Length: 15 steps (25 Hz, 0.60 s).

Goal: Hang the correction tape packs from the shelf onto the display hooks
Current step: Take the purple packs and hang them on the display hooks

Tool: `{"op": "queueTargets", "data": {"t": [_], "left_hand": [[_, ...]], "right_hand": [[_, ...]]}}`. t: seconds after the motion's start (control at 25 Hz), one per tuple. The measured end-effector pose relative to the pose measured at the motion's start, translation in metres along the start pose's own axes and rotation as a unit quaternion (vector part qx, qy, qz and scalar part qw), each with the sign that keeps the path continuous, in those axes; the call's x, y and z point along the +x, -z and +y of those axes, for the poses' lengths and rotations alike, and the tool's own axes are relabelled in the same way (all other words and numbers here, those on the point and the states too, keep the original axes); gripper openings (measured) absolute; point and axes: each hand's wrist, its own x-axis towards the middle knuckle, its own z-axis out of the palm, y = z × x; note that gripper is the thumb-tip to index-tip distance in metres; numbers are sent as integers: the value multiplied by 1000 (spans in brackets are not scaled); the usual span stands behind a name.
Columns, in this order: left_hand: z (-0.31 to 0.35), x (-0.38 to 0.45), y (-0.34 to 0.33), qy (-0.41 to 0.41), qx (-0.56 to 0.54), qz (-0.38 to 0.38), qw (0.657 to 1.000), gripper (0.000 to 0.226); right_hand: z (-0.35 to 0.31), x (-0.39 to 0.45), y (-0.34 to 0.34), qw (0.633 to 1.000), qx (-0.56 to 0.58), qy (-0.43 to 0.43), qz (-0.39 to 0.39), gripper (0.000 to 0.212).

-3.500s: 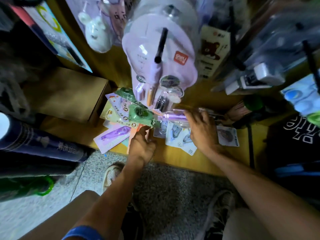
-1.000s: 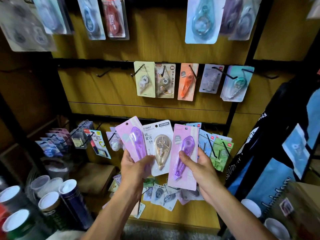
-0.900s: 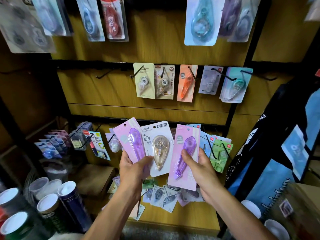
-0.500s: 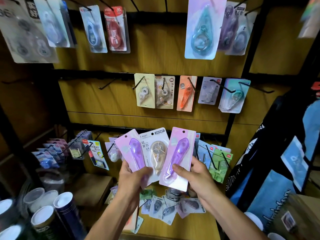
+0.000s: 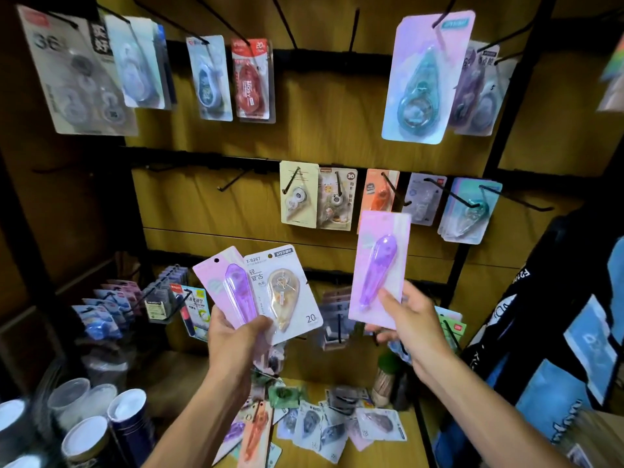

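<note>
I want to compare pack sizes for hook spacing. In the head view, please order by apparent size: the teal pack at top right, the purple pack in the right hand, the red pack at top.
1. Teal pack
2. Purple pack, though it is nearer the camera, so unsure
3. Red pack

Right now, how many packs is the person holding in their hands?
3. The left hand grips a purple pack and a beige pack; the right hand lifts another purple pack. More may hide behind.

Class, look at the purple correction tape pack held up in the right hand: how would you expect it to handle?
The purple pack probably feels light: the right hand pinches only its bottom edge. Its flat card stands straight, so likely fairly stiff. The glossy blister may be slippery.
</note>
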Motion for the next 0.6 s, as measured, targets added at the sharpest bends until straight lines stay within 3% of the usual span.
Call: {"op": "queueTargets", "data": {"t": [0.12,0.28,0.44,0.6], "left_hand": [[2,4,-8,-8,4,-18,1000,47],[0,3,-24,3,2,-37,999,45],[-3,0,-33,6,14,-54,998,49],[-7,1,-37,10,20,-62,998,50]], "right_hand": [[-17,6,13,998,14,51,22,16],[-14,-1,23,998,5,52,37,12],[-16,-8,29,988,28,91,118,6],[-26,-25,33,977,20,142,157,26]]}}
